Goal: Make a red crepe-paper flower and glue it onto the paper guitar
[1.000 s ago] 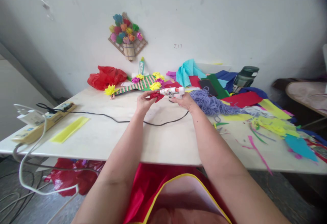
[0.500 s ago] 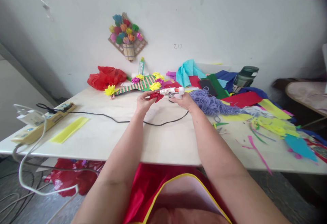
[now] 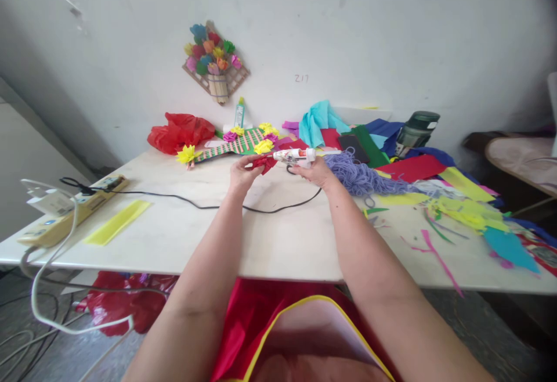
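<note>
On the white wall [image 3: 391, 33], a small handwritten mark is showing just above the heap of coloured paper, reading roughly "Z17" [image 3: 301, 79], though the first character is faint and could be a 2. The glue gun [image 3: 295, 154] in the right hand [image 3: 317, 172] is carrying a red and white label whose lettering is too small to read. The green-capped glue bottle [image 3: 239, 112] standing against the wall is bearing print that is likewise blurring beyond reading.

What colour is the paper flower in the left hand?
Red; the paper flower shows best in the head view.
</note>
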Action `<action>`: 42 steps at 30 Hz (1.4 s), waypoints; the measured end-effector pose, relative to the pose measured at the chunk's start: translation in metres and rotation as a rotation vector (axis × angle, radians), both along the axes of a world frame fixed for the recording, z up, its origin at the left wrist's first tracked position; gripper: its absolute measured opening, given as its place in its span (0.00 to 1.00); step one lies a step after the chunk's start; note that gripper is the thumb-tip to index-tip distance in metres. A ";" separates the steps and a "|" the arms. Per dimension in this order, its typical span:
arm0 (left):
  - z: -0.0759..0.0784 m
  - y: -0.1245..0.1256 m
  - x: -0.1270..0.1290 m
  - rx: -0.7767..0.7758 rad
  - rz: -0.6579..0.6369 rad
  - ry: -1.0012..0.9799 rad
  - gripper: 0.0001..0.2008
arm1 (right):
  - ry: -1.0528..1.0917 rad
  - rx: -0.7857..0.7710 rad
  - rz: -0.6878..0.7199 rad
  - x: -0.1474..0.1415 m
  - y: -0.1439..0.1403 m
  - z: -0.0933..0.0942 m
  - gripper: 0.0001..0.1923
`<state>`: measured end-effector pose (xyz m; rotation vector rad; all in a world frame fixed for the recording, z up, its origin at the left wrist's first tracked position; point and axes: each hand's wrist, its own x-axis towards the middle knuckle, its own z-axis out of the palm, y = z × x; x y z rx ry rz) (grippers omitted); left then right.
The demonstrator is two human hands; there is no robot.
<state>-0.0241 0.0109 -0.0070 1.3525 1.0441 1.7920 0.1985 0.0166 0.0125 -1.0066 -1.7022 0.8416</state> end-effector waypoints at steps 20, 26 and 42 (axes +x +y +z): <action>-0.002 0.013 -0.017 0.129 0.083 -0.224 0.19 | -0.647 0.164 -0.141 -0.026 0.015 -0.026 0.24; -0.002 0.011 -0.010 0.083 0.019 -0.245 0.19 | -0.847 0.197 -0.113 -0.051 0.005 -0.034 0.22; -0.003 0.005 -0.004 0.034 -0.162 -0.201 0.20 | -1.083 -0.205 -0.511 -0.002 0.003 -0.002 0.20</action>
